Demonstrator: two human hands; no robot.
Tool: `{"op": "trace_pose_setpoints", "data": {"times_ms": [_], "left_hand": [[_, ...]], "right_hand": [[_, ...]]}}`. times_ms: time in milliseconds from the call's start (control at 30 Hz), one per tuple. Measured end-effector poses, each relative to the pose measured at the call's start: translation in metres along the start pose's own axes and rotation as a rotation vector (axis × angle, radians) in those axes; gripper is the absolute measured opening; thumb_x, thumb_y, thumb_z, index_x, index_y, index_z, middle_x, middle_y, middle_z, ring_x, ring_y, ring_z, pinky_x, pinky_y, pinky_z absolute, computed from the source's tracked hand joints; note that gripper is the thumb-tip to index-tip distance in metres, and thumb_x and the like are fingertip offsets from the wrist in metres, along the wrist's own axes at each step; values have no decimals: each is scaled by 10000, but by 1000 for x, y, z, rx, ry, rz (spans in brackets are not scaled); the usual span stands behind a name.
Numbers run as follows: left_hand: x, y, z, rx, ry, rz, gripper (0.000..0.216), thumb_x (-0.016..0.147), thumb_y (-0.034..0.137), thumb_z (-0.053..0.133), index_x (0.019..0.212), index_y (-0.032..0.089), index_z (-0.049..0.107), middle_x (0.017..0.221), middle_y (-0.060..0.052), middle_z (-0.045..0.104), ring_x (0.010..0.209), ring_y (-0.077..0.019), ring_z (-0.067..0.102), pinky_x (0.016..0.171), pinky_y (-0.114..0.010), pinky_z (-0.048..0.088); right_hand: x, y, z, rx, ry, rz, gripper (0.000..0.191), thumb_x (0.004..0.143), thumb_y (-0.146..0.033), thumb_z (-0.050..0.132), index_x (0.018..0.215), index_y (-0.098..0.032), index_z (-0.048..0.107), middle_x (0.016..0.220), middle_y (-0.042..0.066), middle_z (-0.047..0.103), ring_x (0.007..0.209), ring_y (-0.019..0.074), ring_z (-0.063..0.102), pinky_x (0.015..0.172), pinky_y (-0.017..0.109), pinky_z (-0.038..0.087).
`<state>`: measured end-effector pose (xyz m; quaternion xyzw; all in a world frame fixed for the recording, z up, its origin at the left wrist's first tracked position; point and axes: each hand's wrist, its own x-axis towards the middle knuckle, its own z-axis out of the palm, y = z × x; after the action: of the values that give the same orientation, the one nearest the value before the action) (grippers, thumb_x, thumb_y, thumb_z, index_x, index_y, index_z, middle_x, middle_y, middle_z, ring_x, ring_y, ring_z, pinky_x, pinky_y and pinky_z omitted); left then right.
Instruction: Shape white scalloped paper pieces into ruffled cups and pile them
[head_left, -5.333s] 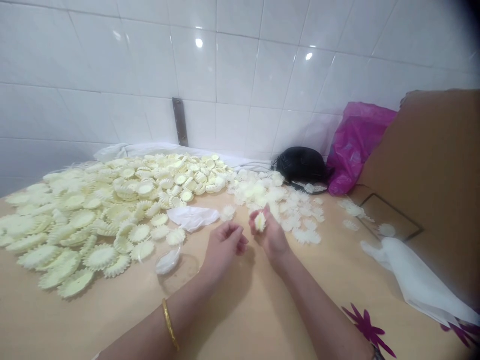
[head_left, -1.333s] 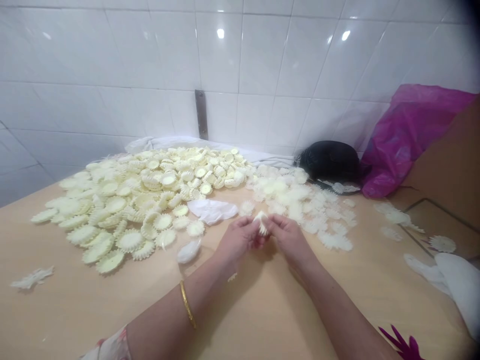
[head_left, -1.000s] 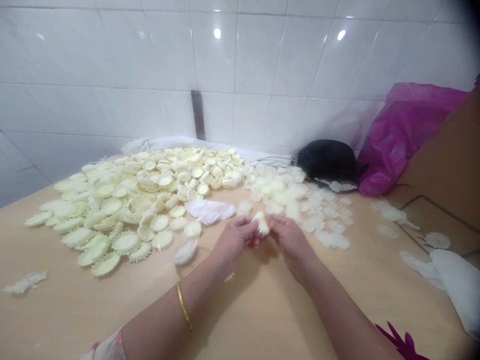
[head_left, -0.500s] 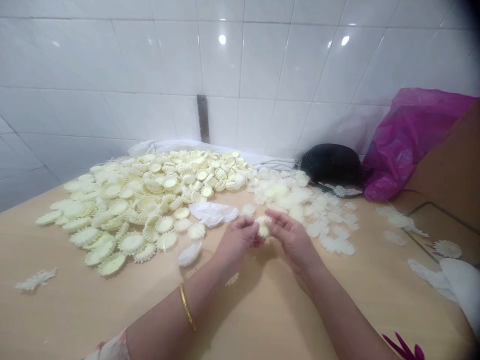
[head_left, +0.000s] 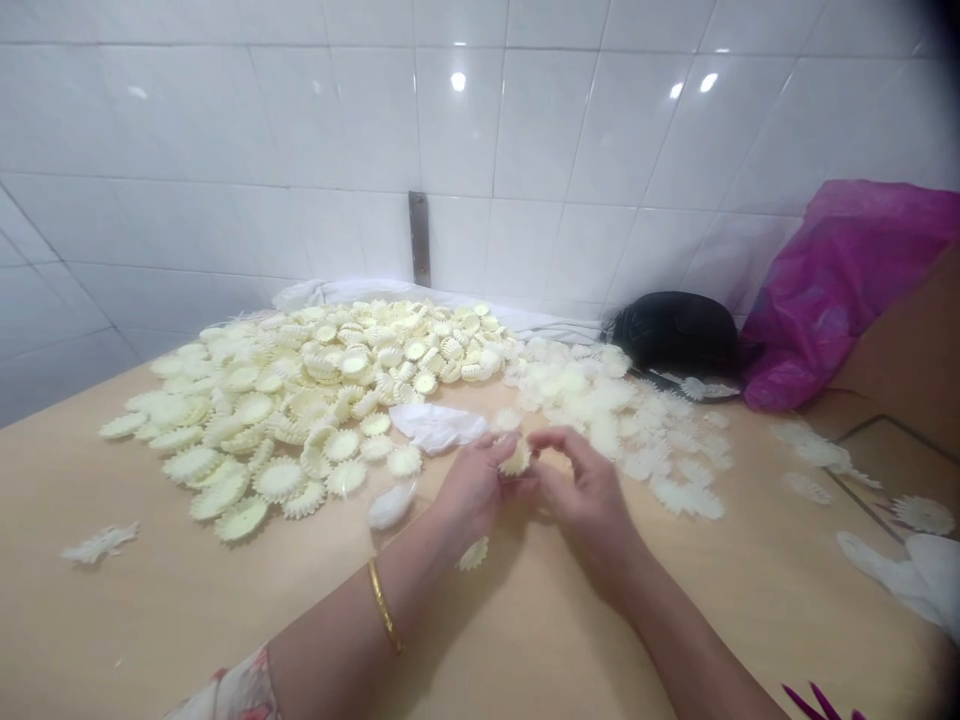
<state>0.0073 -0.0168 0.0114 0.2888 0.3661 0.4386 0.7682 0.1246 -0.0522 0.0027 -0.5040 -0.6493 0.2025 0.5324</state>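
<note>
Pale-yellow plastic frilled piece (head_left: 516, 459) is pinched between both hands, just above the worktop (head_left: 525, 620). The left hand (head_left: 476, 490) has its fingers curled onto the piece from the left side. The right hand (head_left: 589, 490) grips it from the right with thumb and fingertips. Neither hand holds anything else.

Big heap of cupped pieces (head_left: 315, 390) spreads left of the hands and beyond them. These are yellowish, round and toothed at the rim, and many are stacked or overlapping. Flatter pile of whiter pieces (head_left: 615, 410) lies right of the hands and beyond, some of it scattered loose.

Progress, judged by how things lie: the left heap looks like the handled lot and is much the larger. The right pile looks like what is left and is smaller but not small. I'd say well past halfway, though I cannot tell for sure which pile is which.

One small loose piece (head_left: 473, 553) lies on the worktop under the left wrist. A white scrap (head_left: 437, 425) sits just beyond the left hand, and a smaller one (head_left: 390, 505) lies to its left. Gold bangle (head_left: 385, 620) on the left forearm. A black bag (head_left: 679, 332) and a pink bag (head_left: 847, 280) sit far beyond the right hand, against the tiled wall (head_left: 300, 150).
</note>
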Motion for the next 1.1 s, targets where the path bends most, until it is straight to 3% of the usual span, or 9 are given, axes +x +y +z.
{"op": "trace_pose_setpoints", "data": {"times_ms": [167, 267, 433, 767, 900, 1000, 1100], "left_hand": [[1, 0, 0, 22, -47, 10, 117, 760, 13, 487, 842, 84, 532, 726, -99, 616, 650, -142, 628, 622, -242, 513], [2, -3, 0, 79, -80, 39, 78, 744, 0, 507, 775, 63, 542, 708, -109, 622, 648, -142, 634, 662, -238, 514], [3, -8, -4, 173, -129, 54, 68, 737, 101, 582, 792, 69, 558, 653, -97, 620, 599, -153, 631, 595, -230, 502], [1, -6, -7, 255, -54, 73, 288, 667, 299, 681, 827, 107, 537, 557, -53, 584, 420, -105, 534, 410, -190, 376], [4, -8, -9, 252, -65, 91, 253, 652, 284, 684, 781, 122, 539, 556, -21, 551, 433, -86, 502, 407, -184, 353], [3, -10, -8, 252, -94, 86, 226, 661, 290, 672, 741, 119, 548, 540, -7, 513, 444, -75, 473, 401, -175, 326], [4, -12, -7, 229, -53, 59, 234, 666, 306, 669, 748, 114, 563, 531, 3, 491, 430, -60, 436, 393, -168, 300]], "right_hand": [[7, 8, -8, 104, 235, 174, 94, 743, -258, 528, 770, -184, 580, 766, 31, 619, 771, 179, 581, 736, 328, 455], [8, 11, -7, 101, 232, 223, 101, 734, -268, 528, 750, -182, 577, 736, 28, 618, 748, 178, 583, 706, 316, 457], [7, 9, -5, 45, 205, 229, 106, 737, -264, 512, 763, -183, 574, 728, 27, 616, 723, 172, 574, 686, 307, 447], [6, 0, -7, 279, 33, 240, 157, 742, -335, 569, 806, -196, 605, 735, 11, 624, 761, 174, 582, 738, 316, 450], [5, -1, -6, 346, -98, 246, 171, 734, -347, 609, 837, -211, 619, 756, 1, 630, 720, 153, 586, 705, 288, 457], [5, 2, -4, 418, -208, 293, 191, 767, -373, 570, 856, -210, 614, 650, -10, 605, 624, 147, 580, 664, 300, 463], [4, 4, 0, 421, -208, 284, 228, 753, -395, 576, 878, -203, 579, 643, -11, 581, 579, 145, 565, 648, 315, 461]]}}
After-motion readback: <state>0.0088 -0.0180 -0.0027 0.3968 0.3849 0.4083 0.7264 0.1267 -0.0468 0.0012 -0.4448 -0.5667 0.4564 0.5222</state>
